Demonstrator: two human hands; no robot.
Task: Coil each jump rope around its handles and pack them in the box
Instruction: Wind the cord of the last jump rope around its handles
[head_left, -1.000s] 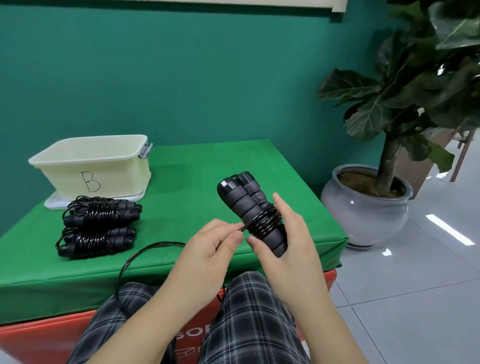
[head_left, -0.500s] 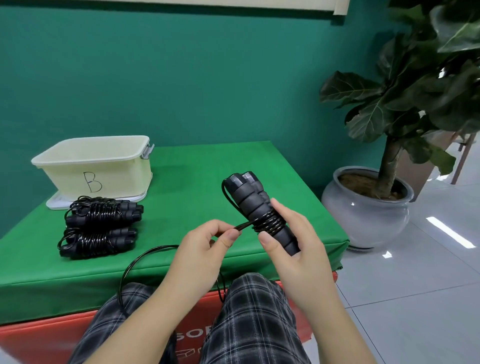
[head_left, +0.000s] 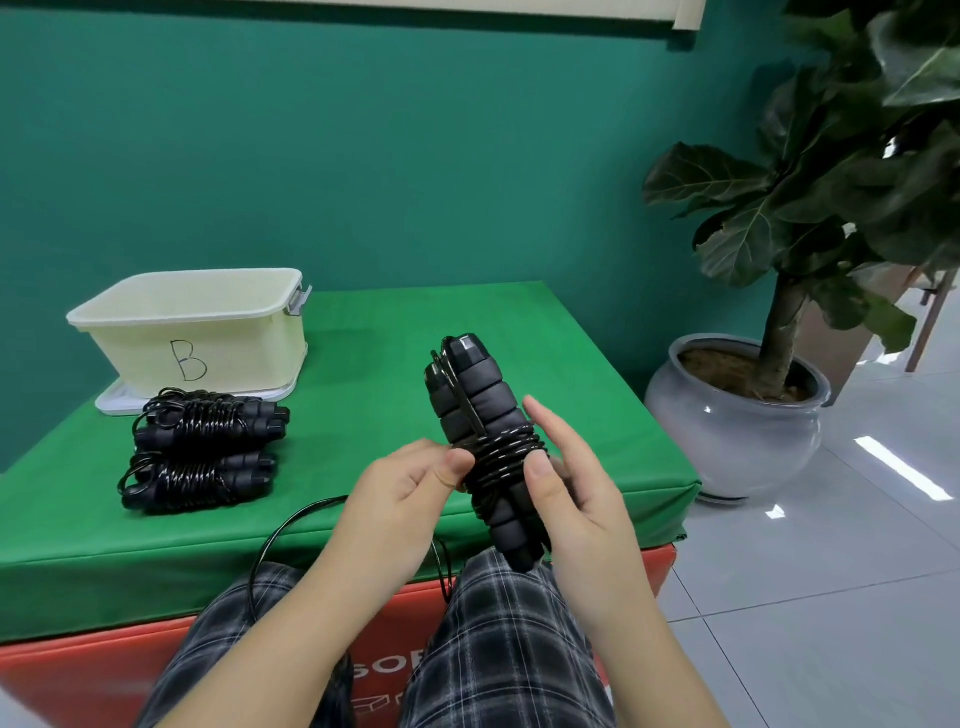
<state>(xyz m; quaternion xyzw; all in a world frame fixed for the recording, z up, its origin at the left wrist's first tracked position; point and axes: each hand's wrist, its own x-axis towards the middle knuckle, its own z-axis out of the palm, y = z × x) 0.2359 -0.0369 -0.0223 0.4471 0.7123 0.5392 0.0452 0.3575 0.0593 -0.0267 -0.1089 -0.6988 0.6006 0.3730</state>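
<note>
Two foam handles (head_left: 485, 415) of a black jump rope are held side by side above the near edge of the green table (head_left: 363, 364), tilted with their capped ends pointing up and away. The right hand (head_left: 576, 493) grips them from the right, thumb laid across the coils already wound round their middle, fingers wrapped behind. The left hand (head_left: 400, 499) touches the coils from the left, thumb and forefinger pinching the rope (head_left: 291, 525) right where it meets the wraps. The loose rest of that rope curves down off the near edge of the table toward the person's plaid-trousered lap.

On the table's left part lie two finished bundles (head_left: 208, 452), each rope wound tight round its paired handles, one just nearer than the other and touching it. Directly behind them, on the table's far left, stands the pale yellow box (head_left: 192, 332), marked with a letter B, sitting on a white lid. To the right of the table, on the floor, is a potted plant (head_left: 737, 410).
</note>
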